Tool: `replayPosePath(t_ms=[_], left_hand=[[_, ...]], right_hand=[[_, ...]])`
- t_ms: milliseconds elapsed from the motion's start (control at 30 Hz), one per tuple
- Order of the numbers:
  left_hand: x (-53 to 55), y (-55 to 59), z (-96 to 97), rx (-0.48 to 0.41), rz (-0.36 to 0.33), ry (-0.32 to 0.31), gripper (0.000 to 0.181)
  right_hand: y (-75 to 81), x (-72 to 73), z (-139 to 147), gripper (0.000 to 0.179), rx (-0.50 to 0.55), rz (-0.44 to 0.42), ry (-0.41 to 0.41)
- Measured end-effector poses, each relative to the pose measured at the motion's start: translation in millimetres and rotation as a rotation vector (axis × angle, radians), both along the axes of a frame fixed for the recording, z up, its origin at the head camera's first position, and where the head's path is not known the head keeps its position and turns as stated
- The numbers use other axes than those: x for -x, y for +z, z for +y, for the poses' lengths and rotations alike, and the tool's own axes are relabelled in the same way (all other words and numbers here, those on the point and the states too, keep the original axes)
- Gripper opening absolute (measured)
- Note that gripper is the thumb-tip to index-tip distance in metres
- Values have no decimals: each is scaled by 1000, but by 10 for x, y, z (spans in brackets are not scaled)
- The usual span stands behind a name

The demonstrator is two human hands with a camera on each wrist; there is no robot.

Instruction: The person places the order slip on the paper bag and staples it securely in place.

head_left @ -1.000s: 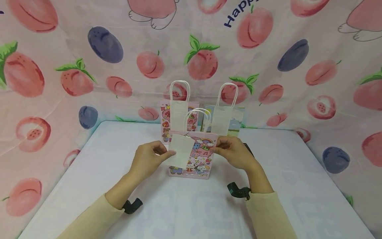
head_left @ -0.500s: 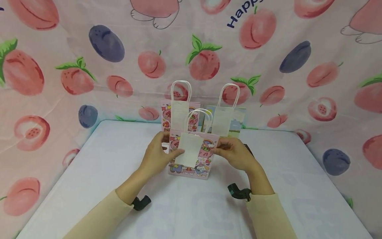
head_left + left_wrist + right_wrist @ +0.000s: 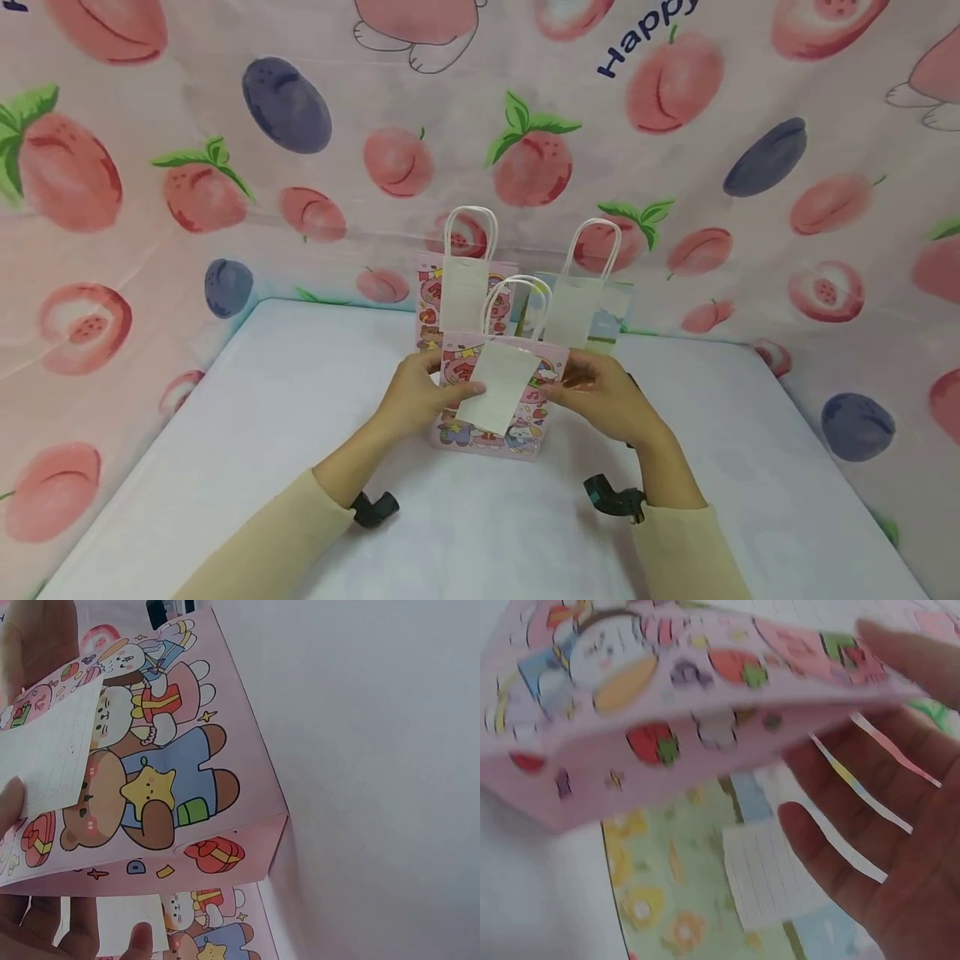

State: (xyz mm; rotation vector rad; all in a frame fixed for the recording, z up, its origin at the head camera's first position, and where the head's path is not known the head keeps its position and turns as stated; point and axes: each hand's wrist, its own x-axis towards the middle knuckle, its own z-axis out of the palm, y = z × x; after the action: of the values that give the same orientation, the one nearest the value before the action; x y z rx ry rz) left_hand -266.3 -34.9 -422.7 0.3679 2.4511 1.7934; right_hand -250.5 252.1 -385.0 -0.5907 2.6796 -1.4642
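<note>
A pink paper gift bag (image 3: 457,437) printed with cartoon animals stands upright on the table, its white handles up. A lined white paper slip (image 3: 497,387) lies against its front, tilted, its top edge near the bag's rim. My left hand (image 3: 416,396) holds the bag's left side, thumb pressing the slip and fingers behind. My right hand (image 3: 611,396) pinches the right side, its thumb (image 3: 907,660) in front and fingers behind. In the left wrist view the printed bear (image 3: 142,795) shows below the slip (image 3: 52,757).
Behind stand another pink gift bag (image 3: 429,300) and a blue-green gift bag (image 3: 607,321), each with a white slip on its front. A white cloth (image 3: 300,400) covers the table. A fruit-printed curtain (image 3: 450,100) hangs at the back.
The slip has moved right from the bag's left edge to the middle of its front, then tilted. My left hand followed and now has fingers behind the bag. The head view shifted slightly.
</note>
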Motion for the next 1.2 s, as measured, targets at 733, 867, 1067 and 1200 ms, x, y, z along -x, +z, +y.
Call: replayPosePath(t_ms=[733,867,1067,1200], left_hand=[[18,478,-672,476,129,-176,13],[26,484,-751,509,130,-154,12],[57,454,-694,460,133,-167,46],[52,414,-542,317,178,-200,79]], right_hand=[[-6,-83,-315,16,142,176,-168],[1,-95,-307,17,136,170,-190],[37,-100,-298,17,136,180,-180],[54,-100,-302,15,124,186,-170]])
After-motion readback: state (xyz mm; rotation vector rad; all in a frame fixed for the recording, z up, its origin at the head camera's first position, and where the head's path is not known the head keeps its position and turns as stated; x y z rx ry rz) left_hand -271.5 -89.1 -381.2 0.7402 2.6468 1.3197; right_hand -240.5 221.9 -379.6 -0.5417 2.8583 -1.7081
